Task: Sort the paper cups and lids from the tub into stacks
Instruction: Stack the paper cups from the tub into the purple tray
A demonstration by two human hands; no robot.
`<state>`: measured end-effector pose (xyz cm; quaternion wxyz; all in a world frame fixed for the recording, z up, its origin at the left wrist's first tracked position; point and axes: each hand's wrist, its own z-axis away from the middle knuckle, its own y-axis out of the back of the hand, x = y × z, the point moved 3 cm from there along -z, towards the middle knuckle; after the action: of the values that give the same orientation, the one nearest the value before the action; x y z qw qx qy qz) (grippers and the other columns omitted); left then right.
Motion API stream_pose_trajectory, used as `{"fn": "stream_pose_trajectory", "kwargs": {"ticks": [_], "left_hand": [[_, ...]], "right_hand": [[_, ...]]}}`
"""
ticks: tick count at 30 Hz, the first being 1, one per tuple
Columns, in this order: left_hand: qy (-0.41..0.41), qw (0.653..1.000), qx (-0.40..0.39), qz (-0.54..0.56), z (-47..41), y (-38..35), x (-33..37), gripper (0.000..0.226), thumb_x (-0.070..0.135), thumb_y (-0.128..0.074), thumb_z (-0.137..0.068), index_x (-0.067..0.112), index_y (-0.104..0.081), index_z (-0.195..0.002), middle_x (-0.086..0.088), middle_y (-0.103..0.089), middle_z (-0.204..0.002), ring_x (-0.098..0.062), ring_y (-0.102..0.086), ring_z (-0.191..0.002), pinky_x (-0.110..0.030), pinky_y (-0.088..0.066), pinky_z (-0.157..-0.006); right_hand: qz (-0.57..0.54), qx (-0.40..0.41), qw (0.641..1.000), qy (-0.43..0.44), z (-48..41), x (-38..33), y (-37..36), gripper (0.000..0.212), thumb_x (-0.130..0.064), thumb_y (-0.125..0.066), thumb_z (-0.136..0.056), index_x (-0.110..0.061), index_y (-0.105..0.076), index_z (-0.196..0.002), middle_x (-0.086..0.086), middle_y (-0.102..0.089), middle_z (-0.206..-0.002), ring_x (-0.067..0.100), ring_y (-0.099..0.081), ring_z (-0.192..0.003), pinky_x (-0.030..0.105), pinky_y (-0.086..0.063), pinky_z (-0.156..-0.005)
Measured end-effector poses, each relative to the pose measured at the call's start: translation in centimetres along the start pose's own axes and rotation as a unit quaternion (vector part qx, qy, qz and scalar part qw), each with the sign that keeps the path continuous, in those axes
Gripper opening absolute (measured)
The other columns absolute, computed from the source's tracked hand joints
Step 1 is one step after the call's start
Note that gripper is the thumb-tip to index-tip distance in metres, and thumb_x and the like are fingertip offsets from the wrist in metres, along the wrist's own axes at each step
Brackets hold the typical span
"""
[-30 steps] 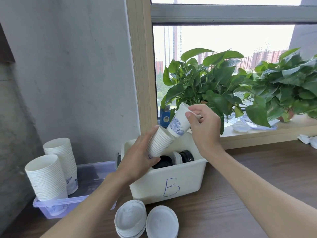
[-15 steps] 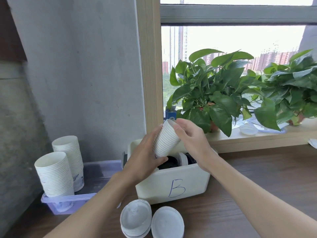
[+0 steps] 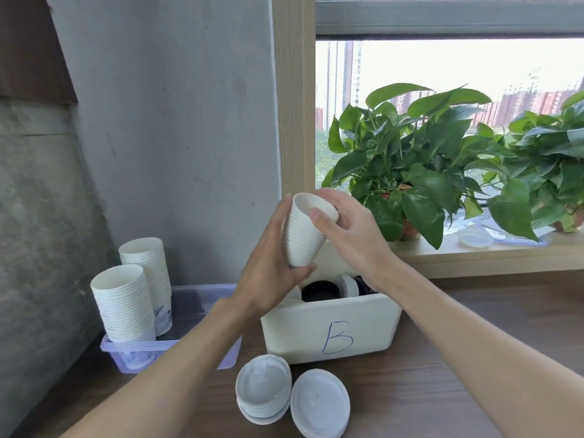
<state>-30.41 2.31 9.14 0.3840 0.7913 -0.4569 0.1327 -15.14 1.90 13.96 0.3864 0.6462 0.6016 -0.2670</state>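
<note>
Two hands hold one nested stack of paper cups (image 3: 303, 235) in the air just above the white tub (image 3: 331, 327) marked B. The left hand (image 3: 271, 267) wraps the lower half of the stack, its thumb hooked under the base. The right hand (image 3: 350, 229) curls round the top, thumb lying on the rim of the uppermost cup.

The step looks like seating that top cup into the nest. It is likely done best by pressing evenly around the rim, not on one side, so the thin paper wall does not crease. The left hand should steady the stack without squeezing it out of round, and the stack should stay in one straight line.

The stack would probably go next to the clear tray (image 3: 202, 298) on the left. Two taller cup stacks (image 3: 123, 303) stand upright there, one behind the other. Inside the tub a black lid (image 3: 320, 290) and a white lid (image 3: 349, 284) show, not yet sorted.

In front of the tub, on the dark wood surface (image 3: 442, 390), a pile of white lids (image 3: 264, 388) sits with another white lid (image 3: 319, 403) touching it on its right. A grey concrete wall (image 3: 173, 121) rises behind the tray. To the right a pale wooden window sill (image 3: 474, 260) carries two leafy potted plants (image 3: 410, 159) and a clear plastic lid (image 3: 474, 238). City towers show through the glass.
</note>
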Motion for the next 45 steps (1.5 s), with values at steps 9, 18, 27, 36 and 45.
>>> {"fn": "stream_pose_trajectory", "kwargs": {"ticks": [9,18,27,36,45], "left_hand": [[-0.014,0.998,0.062,0.006,-0.2,6.5,0.3,0.109,0.016,-0.086,-0.069,0.061,-0.012,-0.137,0.006,-0.049,-0.141,-0.019,-0.057,-0.118,-0.044,-0.052,-0.096],[0.154,0.978,0.139,-0.017,5.1,10.1,-6.8,0.105,0.011,-0.089,-0.062,0.033,-0.019,-0.137,0.005,-0.054,-0.122,-0.017,-0.057,-0.106,-0.035,-0.048,-0.092],[0.274,0.95,0.152,-0.013,5.4,8.0,-11.5,0.072,0.011,-0.085,-0.07,0.013,-0.03,-0.118,-0.001,-0.051,-0.107,-0.021,-0.054,-0.099,-0.03,-0.041,-0.08],[0.303,0.937,0.161,-0.063,5.8,6.8,-13.7,0.085,0.01,-0.087,-0.064,0.009,-0.034,-0.13,-0.012,-0.058,-0.126,-0.03,-0.057,-0.113,-0.039,-0.048,-0.094],[0.268,0.944,0.095,-0.165,5.5,7.6,-12.9,0.065,0.009,-0.073,-0.082,0.023,-0.039,-0.135,-0.009,-0.038,-0.134,-0.028,-0.051,-0.107,-0.027,-0.037,-0.086]], "right_hand": [[-0.045,-0.055,0.997,0.004,-0.6,-3.7,-4.6,0.041,-0.022,-0.059,-0.095,-0.016,-0.045,-0.133,-0.001,-0.056,-0.128,-0.007,-0.059,-0.098,0.012,-0.048,-0.086],[0.203,-0.226,0.942,-0.144,3.5,3.6,-8.7,0.069,-0.054,-0.057,-0.089,-0.034,-0.025,-0.146,0.0,-0.052,-0.134,0.016,-0.054,-0.117,0.041,-0.045,-0.102],[0.337,-0.313,0.881,-0.115,3.6,4.3,-10.1,0.076,-0.058,-0.045,-0.093,-0.03,-0.006,-0.153,-0.005,-0.03,-0.156,0.019,-0.041,-0.136,0.036,-0.034,-0.108],[0.372,-0.302,0.873,-0.086,3.7,4.7,-10.2,0.073,-0.065,-0.042,-0.09,-0.033,-0.015,-0.15,-0.006,-0.037,-0.153,0.019,-0.047,-0.13,0.046,-0.04,-0.105],[0.391,-0.303,0.866,-0.075,3.7,4.9,-10.2,0.071,-0.065,-0.041,-0.09,-0.034,-0.016,-0.149,-0.006,-0.041,-0.15,0.021,-0.045,-0.131,0.044,-0.04,-0.103]]}}
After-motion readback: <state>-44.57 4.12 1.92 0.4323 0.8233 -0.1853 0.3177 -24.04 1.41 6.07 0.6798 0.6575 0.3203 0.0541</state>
